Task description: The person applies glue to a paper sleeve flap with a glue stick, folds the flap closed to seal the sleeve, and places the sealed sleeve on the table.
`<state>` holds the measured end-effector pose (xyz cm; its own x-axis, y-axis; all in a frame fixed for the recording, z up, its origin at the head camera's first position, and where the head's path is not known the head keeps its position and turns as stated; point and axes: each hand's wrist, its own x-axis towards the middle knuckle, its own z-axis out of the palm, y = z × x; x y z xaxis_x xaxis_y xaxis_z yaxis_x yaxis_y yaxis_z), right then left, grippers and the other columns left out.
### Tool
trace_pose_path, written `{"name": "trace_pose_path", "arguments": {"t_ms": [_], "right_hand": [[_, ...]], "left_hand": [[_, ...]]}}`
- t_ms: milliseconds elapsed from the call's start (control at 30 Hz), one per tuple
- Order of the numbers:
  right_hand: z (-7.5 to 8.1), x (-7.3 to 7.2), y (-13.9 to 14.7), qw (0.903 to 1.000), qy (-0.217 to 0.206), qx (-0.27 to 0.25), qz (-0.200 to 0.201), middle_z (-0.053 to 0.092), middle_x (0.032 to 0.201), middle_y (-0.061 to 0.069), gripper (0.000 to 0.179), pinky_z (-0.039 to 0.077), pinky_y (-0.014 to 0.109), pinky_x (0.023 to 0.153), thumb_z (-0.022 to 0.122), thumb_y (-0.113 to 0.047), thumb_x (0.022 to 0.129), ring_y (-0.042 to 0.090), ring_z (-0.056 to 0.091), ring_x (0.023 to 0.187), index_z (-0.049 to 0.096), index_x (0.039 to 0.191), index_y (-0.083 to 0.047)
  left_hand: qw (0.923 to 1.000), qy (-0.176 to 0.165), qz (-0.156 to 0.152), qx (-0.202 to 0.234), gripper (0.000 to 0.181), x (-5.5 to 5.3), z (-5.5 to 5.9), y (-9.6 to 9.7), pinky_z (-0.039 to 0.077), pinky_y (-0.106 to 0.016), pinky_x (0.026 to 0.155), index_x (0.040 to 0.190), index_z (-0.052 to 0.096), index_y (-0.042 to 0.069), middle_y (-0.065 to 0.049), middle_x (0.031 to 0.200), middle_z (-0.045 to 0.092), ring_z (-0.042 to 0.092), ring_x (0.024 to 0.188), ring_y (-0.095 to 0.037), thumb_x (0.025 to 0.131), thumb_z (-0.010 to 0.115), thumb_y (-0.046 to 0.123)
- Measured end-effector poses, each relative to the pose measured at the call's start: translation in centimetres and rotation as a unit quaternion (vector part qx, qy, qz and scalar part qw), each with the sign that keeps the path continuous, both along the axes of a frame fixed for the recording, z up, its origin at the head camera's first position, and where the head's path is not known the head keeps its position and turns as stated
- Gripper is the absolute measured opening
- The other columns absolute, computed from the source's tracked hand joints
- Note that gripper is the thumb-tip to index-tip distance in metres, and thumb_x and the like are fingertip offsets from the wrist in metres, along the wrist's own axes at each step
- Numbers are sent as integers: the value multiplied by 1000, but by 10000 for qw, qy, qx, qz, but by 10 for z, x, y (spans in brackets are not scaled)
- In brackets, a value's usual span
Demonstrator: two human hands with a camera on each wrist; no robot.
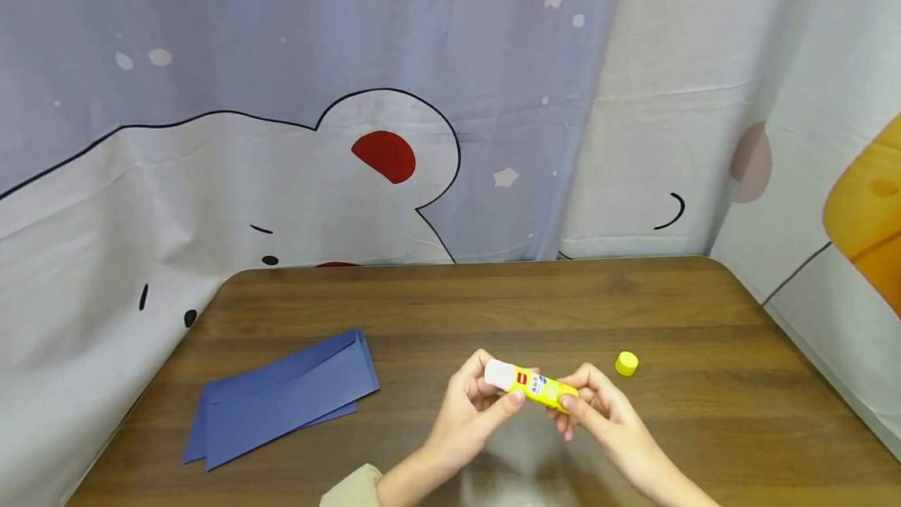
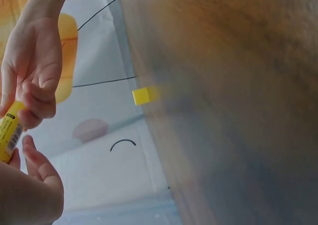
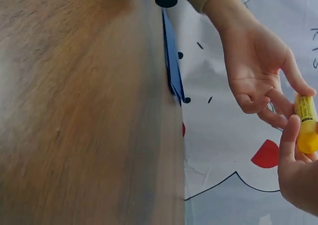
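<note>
Both hands hold a yellow glue stick [image 1: 538, 386] above the front middle of the table, its white end pointing left. My left hand [image 1: 468, 405] grips it near the white end, with the thumb along its lower side. At the other end, my right hand [image 1: 601, 409] pinches the yellow base between thumb and fingers. In the left wrist view a barcode shows on the glue stick [image 2: 11, 133]; in the right wrist view its yellow base [image 3: 308, 141] shows. A yellow cap [image 1: 626, 363] stands on the table beyond the right hand.
Two blue envelopes [image 1: 288, 397] lie overlapping on the left of the wooden table [image 1: 493, 296]. A printed curtain [image 1: 281, 178] hangs along the table's back and sides.
</note>
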<state>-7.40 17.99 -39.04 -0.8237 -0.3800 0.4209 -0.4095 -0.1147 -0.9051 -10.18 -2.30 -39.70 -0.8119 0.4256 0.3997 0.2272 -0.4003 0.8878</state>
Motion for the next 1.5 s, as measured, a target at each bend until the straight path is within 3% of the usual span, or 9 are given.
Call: {"name": "trace_pose_path", "arguments": {"t_ms": [100,233,300,500,800,1067,1267,1367,1500], "right_hand": [[-2,5,-4,9923,835,511,-753,70,100,-6,23,54,20,69,55,15,87,0,64,82,50,103,-1],[-3,9,-8,9432,2209,1429,-2027,71,100,5,39,52,13,76,77,13,66,-5,65,94,54,96,3],[-1,10,-7,9346,2347,1596,-2142,70,102,8,46,52,13,75,79,10,65,-6,63,96,55,103,4],[9,6,3,9984,205,527,62,70,105,-7,28,57,29,74,41,9,97,7,69,87,49,118,-7],[8,-3,9,9576,-1611,-561,2321,68,116,5,38,54,29,88,24,-3,104,13,67,102,53,129,-5],[11,5,-6,9964,-659,520,108,74,106,3,27,55,24,84,52,1,96,11,70,97,60,122,4],[4,11,-22,9526,1065,1558,-2386,75,94,8,36,55,16,67,79,-4,73,0,70,80,70,108,-3],[5,8,-16,9741,1010,1275,-1569,74,103,1,35,56,21,71,71,2,82,3,70,84,65,116,1],[12,1,0,9954,-629,454,565,70,115,-4,31,56,28,83,42,1,100,14,70,100,57,127,3]], "left_hand": [[9999,54,159,14,36,2,-1,1,51,-16,80,101,39,-20,-43,112,55,66,96,-2,92,62,8],[9997,-48,238,18,35,5,0,3,48,-13,73,106,41,-19,-41,114,55,62,87,2,93,59,8],[9998,-82,198,51,35,7,2,3,46,-13,72,109,41,-19,-42,116,55,60,85,3,94,58,8],[9997,237,-86,61,40,6,6,1,51,-20,89,126,45,-14,-41,118,55,64,106,-4,95,57,9],[9970,756,144,-119,34,1,8,2,52,-18,80,119,53,-15,-38,114,59,65,102,-2,95,58,8],[9961,390,793,67,34,4,4,6,53,-23,88,112,55,-19,-40,109,60,66,103,-5,90,64,5],[9876,-369,1491,315,32,12,5,13,55,-18,72,106,57,-20,-38,102,63,69,86,-5,85,68,2],[9883,-384,1450,285,30,12,5,11,55,-18,70,106,57,-19,-39,101,63,69,84,-5,87,66,2],[9937,18,1116,139,30,8,4,6,55,-18,73,109,56,-19,-40,102,62,68,88,-3,90,62,3]]}}
